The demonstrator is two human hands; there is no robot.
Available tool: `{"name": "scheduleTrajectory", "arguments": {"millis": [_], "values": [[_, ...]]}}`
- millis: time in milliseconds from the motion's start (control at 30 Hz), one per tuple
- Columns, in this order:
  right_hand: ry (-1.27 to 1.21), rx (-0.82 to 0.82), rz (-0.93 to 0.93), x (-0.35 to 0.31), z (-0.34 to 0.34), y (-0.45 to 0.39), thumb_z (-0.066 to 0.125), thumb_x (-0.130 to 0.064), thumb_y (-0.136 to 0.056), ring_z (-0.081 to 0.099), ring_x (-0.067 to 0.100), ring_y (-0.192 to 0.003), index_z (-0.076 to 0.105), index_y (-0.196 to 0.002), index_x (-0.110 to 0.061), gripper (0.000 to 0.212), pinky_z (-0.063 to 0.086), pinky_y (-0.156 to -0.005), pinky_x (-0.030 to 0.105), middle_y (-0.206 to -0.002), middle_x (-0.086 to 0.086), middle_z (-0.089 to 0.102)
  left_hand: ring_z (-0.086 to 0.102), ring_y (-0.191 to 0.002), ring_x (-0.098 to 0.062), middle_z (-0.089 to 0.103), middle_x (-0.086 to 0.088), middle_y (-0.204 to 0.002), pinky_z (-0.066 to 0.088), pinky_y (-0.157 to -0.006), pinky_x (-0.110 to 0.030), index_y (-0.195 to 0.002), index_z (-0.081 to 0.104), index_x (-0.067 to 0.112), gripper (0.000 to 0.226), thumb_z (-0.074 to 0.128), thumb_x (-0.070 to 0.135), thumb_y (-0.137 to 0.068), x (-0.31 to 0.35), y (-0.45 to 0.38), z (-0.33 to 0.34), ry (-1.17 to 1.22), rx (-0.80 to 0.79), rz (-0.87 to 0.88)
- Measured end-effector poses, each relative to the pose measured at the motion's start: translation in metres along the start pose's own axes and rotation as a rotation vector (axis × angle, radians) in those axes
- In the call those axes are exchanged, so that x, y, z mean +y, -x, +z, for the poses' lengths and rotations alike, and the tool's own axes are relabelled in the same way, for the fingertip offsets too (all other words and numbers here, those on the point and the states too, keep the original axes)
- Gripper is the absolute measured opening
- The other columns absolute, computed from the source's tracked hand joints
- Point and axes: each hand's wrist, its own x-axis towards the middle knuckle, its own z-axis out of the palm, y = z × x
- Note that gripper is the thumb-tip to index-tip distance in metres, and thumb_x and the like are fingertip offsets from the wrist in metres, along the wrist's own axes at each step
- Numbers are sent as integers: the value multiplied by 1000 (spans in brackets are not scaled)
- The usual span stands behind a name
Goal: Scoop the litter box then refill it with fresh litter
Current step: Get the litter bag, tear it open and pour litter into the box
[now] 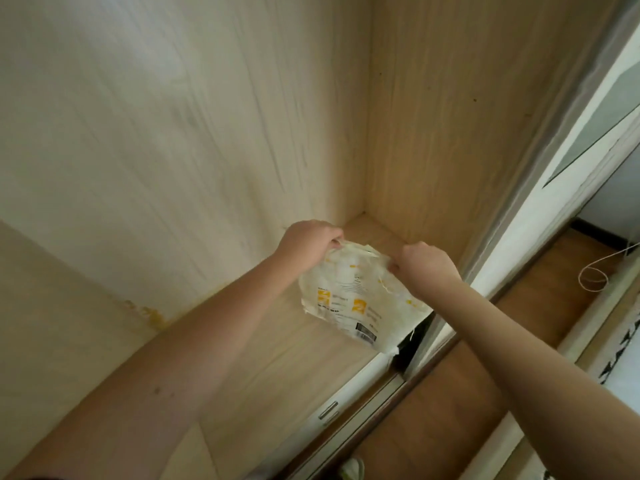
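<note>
A crumpled white litter bag point(356, 296) with yellow marks and a barcode rests on a pale wooden shelf point(287, 355) inside a cabinet, near the right back corner. My left hand point(308, 242) grips the bag's top left edge. My right hand point(426, 266) pinches its top right edge. Both arms reach forward into the cabinet. The bag's lower corner hangs past the shelf's front edge. No litter box and no scoop are in view.
Wood-grain cabinet walls point(173, 133) stand behind and to the right. A sliding door frame point(519, 220) borders the cabinet on the right. Brown wooden floor point(450, 410) lies below, with a white cord point(594, 275) on it. A metal handle point(328, 412) sits on the shelf's front.
</note>
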Motion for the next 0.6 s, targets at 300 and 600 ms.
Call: {"name": "scheduleTrajectory", "arguments": {"millis": [300, 600], "values": [[-129, -35, -17, -30, 5, -63, 45, -17, -95, 51, 20, -58, 60, -81, -11, 22, 36, -50, 27, -64, 0, 49, 66, -90, -24, 74, -3, -92, 27, -67, -25, -101, 74, 13, 19, 60, 21, -91, -67, -45, -1, -87, -35, 118], [-91, -11, 30, -60, 16, -110, 47, -8, -92, 48, 17, -52, 58, -75, -14, 20, 31, -45, 24, -61, -1, 48, 63, -98, -27, 73, 5, -96, 34, -93, -39, -85, 75, 19, 15, 70, 8, -76, -127, -54, 30, -113, 204, 152]]}}
